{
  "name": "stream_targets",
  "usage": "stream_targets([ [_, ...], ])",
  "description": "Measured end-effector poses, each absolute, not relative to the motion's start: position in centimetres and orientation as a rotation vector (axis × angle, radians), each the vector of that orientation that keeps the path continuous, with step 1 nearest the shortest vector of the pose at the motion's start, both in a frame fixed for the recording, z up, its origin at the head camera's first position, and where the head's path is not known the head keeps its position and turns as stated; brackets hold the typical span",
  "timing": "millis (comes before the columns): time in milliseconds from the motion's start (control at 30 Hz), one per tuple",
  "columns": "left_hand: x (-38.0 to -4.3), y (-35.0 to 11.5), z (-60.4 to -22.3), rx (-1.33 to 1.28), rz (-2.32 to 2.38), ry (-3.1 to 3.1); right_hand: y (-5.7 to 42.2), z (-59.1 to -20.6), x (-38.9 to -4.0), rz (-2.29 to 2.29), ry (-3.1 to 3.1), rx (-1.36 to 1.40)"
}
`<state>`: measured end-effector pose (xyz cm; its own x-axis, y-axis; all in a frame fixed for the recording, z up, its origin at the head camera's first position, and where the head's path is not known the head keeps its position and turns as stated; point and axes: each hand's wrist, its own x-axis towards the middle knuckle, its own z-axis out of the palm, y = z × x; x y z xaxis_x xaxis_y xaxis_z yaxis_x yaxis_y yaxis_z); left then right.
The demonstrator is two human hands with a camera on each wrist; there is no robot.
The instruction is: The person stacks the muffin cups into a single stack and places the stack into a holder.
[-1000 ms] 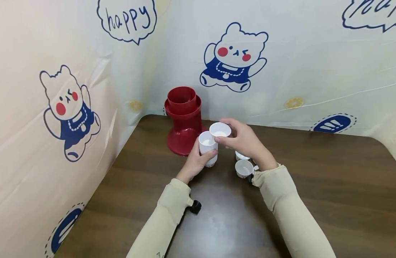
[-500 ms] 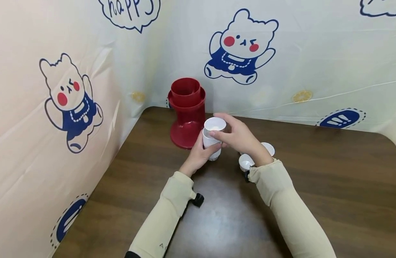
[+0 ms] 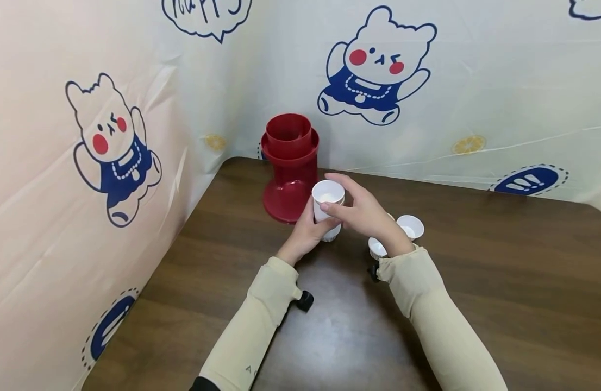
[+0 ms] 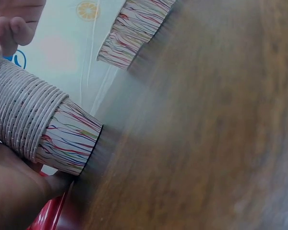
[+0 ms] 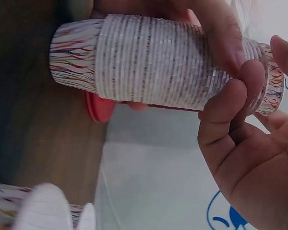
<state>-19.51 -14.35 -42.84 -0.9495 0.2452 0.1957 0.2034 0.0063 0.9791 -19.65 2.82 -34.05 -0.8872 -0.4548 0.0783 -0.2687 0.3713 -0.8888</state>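
My left hand (image 3: 304, 234) grips a tall stack of nested white paper cups (image 5: 149, 60) with thin coloured streaks, its thumb across the side. On top of the stack sits a paper cup (image 3: 328, 191), open end up. My right hand (image 3: 366, 213) holds this top cup between thumb and fingers near its rim. Seen from the right wrist, the cup's wall (image 5: 276, 88) sticks out beyond the close-set rims, and the right hand's curled fingers lie against the stack's upper end. In the left wrist view the stack's base (image 4: 72, 136) hangs clear of the table.
A red dispenser-like stand (image 3: 290, 187) with a round base and open top stands behind the hands. Beside the right wrist are several streaked cups (image 3: 411, 226), some with white handles (image 5: 45, 211). Printed cloth (image 3: 261, 70) hangs behind the wooden table (image 3: 501, 271).
The right hand has moved its cup left and down, from beside the stack's top onto it. The left hand has kept its grip. The head view has tilted down and shifted slightly left.
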Motion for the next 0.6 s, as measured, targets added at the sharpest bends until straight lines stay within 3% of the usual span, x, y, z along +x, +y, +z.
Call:
stream_targets([
  [600, -19.5, -14.6, -42.9, 0.446, 2.078, 2.246, 3.0, -36.1, -19.5, -1.615, 2.393, -0.673],
])
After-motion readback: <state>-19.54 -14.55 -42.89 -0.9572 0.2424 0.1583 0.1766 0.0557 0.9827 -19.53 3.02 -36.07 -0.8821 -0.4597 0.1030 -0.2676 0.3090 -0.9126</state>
